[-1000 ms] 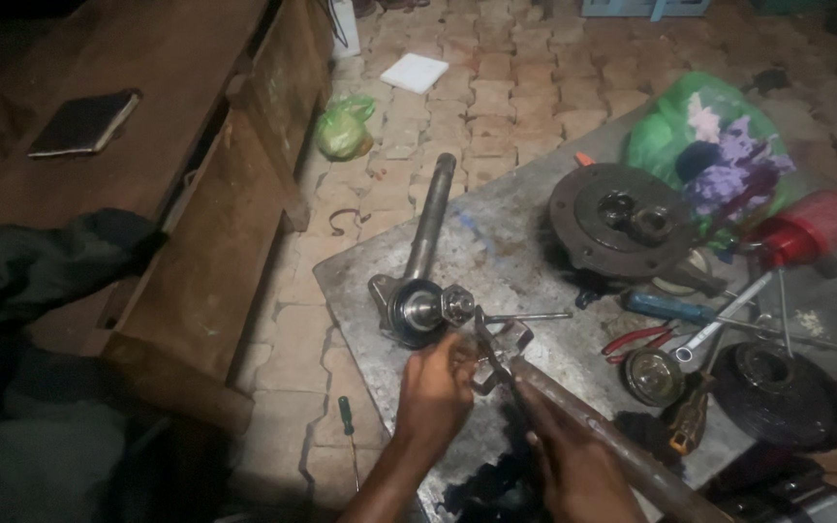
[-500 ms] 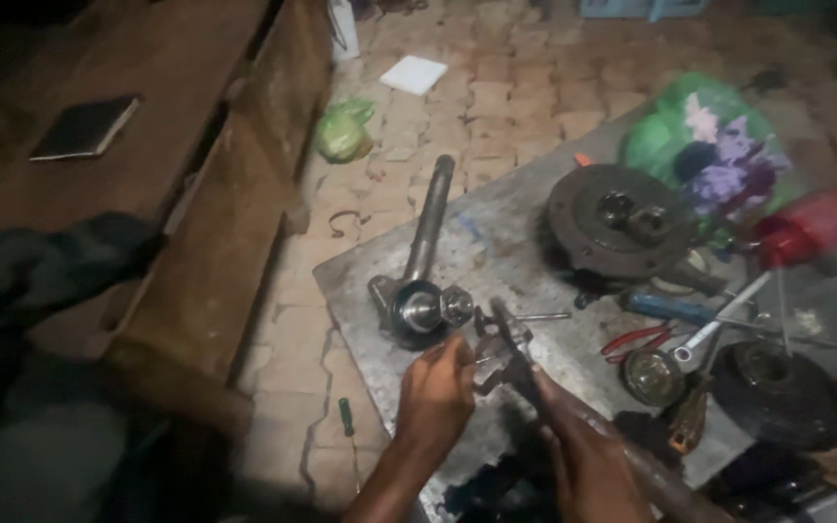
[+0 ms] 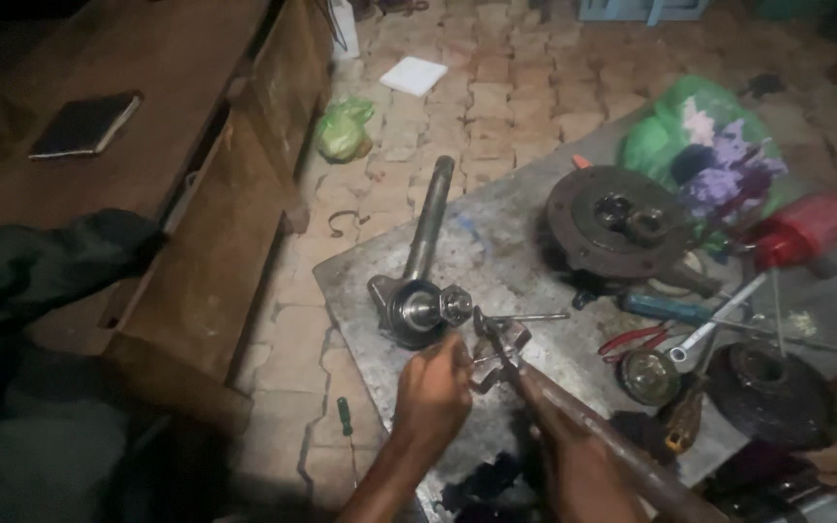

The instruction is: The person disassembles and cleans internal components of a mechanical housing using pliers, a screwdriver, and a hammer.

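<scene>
Far left: dark notebook (image 3: 84,124) flat on the brown wooden bench (image 3: 196,194), dark cloth (image 3: 41,271) draped over its near edge. Brick floor (image 3: 496,107) between bench and desk is open; green plastic bag (image 3: 343,128), white paper (image 3: 415,76) and a small green-handled screwdriver (image 3: 345,415) lie on it.

Grey metal desk (image 3: 525,242), scuffed and stained, corner pointing left, left edge free. Long steel axle shaft (image 3: 428,237) lies across that edge, round hub end with a hex nut facing the hands, just beside the left hand.

Left hand (image 3: 435,392), grip clenched on a small metal cross-shaped joint piece (image 3: 496,353) at the desk's near middle. Right hand (image 3: 573,455), grip clenched around a long rusty metal bar (image 3: 612,441) whose tip meets the joint piece. A thin rod (image 3: 535,317) lies just beyond.

Right side crowded: round rusty flange disc (image 3: 617,221) with two holes, blue-handled tool (image 3: 666,310), red-handled pliers (image 3: 632,341), spanner (image 3: 719,315), small round cup (image 3: 648,376), dark round disc (image 3: 772,392), red canister (image 3: 806,230), blurred, green bag with purple cloth (image 3: 719,160) at the far edge.

Versus half a second back: left hand sits a little closer on the joint piece, bar at about the same angle, axle shaft unmoved.
</scene>
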